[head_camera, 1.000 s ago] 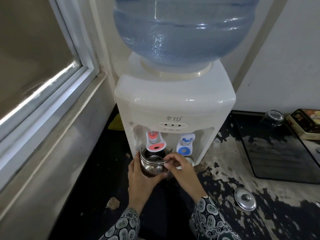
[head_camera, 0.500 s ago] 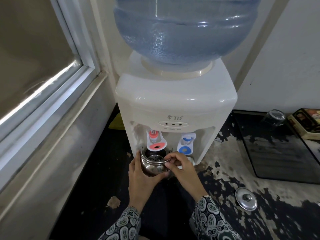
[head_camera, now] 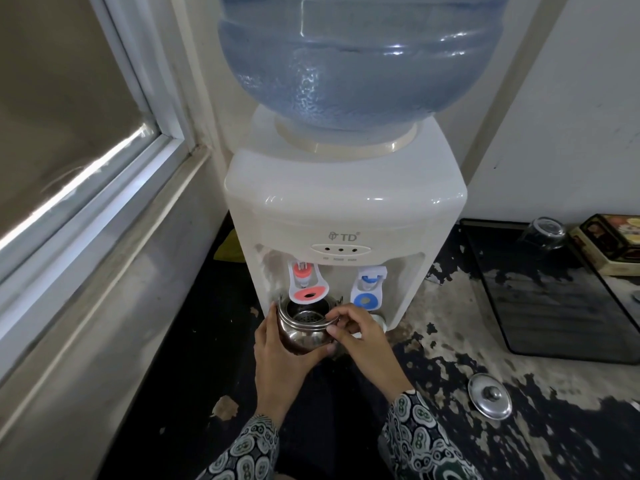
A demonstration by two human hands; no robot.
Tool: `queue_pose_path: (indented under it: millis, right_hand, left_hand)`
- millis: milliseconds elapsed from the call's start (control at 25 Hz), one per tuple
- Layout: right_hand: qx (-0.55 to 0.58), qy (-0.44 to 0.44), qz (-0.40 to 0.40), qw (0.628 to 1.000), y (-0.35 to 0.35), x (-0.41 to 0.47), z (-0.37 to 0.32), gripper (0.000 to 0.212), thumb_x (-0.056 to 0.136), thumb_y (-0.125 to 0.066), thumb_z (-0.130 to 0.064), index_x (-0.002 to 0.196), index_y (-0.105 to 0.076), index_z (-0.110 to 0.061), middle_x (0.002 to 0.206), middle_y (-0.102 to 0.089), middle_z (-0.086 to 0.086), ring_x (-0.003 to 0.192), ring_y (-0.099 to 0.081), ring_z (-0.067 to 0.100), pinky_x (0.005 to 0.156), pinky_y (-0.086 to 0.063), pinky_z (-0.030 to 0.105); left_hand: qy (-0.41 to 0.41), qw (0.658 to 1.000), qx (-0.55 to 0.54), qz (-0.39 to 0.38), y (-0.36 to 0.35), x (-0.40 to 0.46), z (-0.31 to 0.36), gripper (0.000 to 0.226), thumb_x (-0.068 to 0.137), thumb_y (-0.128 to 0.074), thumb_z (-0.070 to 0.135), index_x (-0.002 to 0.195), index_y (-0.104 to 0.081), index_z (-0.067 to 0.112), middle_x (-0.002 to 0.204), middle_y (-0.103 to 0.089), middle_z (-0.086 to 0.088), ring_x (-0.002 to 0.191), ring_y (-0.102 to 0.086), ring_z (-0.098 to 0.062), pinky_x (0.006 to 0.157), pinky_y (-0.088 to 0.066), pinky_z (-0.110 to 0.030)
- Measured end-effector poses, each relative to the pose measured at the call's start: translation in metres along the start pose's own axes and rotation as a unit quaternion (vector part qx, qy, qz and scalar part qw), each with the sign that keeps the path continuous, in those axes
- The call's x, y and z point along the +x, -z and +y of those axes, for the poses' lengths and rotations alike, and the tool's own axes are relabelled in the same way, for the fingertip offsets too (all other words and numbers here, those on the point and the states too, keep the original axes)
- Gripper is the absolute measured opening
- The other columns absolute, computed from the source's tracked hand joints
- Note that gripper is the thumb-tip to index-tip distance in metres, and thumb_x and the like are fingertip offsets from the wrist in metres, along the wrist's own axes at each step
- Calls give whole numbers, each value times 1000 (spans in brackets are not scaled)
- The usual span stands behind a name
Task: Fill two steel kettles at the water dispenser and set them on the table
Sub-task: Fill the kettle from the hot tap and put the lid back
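A white water dispenser fills the view at twelve o'clock; beneath its red tap you hold a small steel kettle, lid off; it looks rigid, slick, and likely heavier once filled, so keep support under its belly; your left hand cups its nine o'clock side, fingers curled against it; your right hand pinches its handle at three o'clock.

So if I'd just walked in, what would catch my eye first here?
Probably the big blue water bottle atop the white dispenser, filling the upper middle. Below it, the left hand and right hand hold a lidless steel kettle under the red tap. A shiny lid lies on the worn black table, lower right.
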State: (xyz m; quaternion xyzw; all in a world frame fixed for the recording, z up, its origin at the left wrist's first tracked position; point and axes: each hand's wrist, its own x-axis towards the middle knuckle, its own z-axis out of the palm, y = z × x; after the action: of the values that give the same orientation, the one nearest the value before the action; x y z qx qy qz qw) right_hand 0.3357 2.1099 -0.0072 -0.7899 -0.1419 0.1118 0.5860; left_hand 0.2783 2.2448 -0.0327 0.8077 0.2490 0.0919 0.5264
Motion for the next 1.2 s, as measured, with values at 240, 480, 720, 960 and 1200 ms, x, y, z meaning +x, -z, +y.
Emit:
queue_pose_path:
  millis: [240, 480, 720, 960, 1200]
  right_hand:
    - [11, -3, -3, 1000, 0, 0, -1, 14, 83, -62, -9, 91, -63, -21, 93, -57, 5, 81, -55, 4, 63, -46, 8]
    - [8, -1, -8, 1000, 1, 0, 1, 15, 83, -62, -10, 90, -63, -24, 91, -57, 1, 80, -55, 2, 66, -47, 12]
    - [3, 2, -4, 1000, 1, 1, 2, 15, 83, -63, -10, 91, -63, -22, 90, -58, -2, 79, -54, -2, 69, -45, 8]
    - [-4, 7, -2, 1000, 0, 0, 2, 14, 83, -63, -10, 92, -63, -20, 95, -60, 4, 81, -55, 0, 70, -44, 8]
    - [-13, 7, 9, 1000, 0, -1, 4, 18, 82, -64, -13, 94, -64, -26, 97, -58, -1, 87, -56, 3, 77, -44, 10]
  left_hand:
    - [-1, 1000, 5, 0, 1, 1, -1, 125, 33, -74, 70, 142, -20, 39, 138, -32, 4, 129, -37, -18, 100, -42, -42]
    - [-3, 1000, 6, 0, 0, 1, -2, 122, 36, -77, 66, 141, -20, 40, 137, -32, 4, 128, -37, -18, 101, -42, -44]
    - [-5, 1000, 12, -1, 1, 1, -2, 120, 37, -77, 66, 140, -20, 42, 138, -32, 4, 128, -37, -19, 101, -42, -46]
    - [-5, 1000, 20, -4, 2, 1, -2, 121, 36, -76, 68, 139, -19, 42, 138, -32, 4, 128, -38, -18, 100, -43, -47]
    - [-6, 1000, 14, -8, 1, 1, -1, 122, 35, -75, 68, 139, -19, 42, 138, -31, 3, 128, -36, -18, 101, -41, -44]
